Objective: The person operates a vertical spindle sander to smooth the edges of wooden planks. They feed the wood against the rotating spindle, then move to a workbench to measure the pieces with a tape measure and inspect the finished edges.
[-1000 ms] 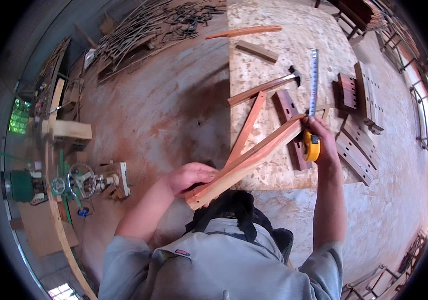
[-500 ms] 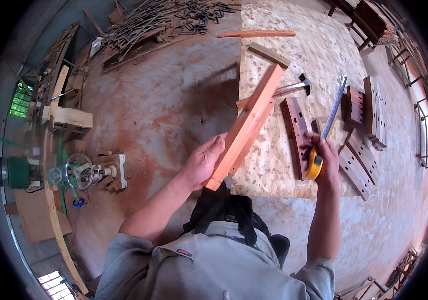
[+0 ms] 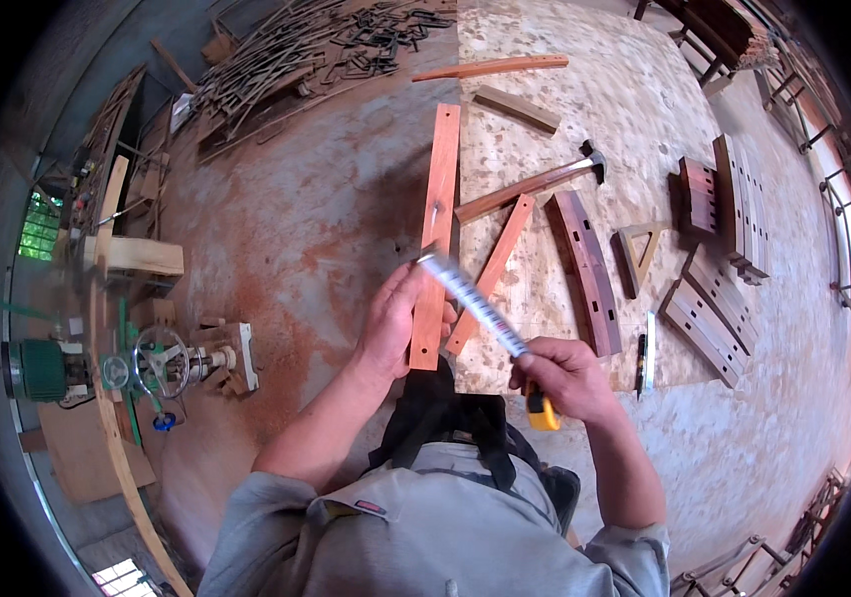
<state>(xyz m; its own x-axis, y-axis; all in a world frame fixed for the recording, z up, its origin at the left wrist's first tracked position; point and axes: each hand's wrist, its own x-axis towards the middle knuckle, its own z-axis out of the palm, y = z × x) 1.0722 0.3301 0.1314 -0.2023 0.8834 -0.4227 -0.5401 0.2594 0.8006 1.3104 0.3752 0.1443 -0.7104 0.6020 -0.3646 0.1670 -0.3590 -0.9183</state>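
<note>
My left hand grips the lower part of a reddish wooden bar, which stands nearly lengthwise away from me and shows small holes near both ends. In my right hand is a yellow tape measure. Its blade sticks out toward the upper left, slightly blurred, with the tip over the bar near my left fingers. Whether the tip touches the wood I cannot tell. A second reddish bar lies on the table just to the right, and a hammer rests beyond it.
The spotted tabletop carries a dark slotted board, a wooden triangle, a pen-like tool, several slotted pieces, a brown strip and a curved bar. Clamps pile up far left; a machine with a handwheel stands left.
The held bar has turned more upright and its face with holes now shows. My right hand has moved left and swung the tape blade over the bar.
</note>
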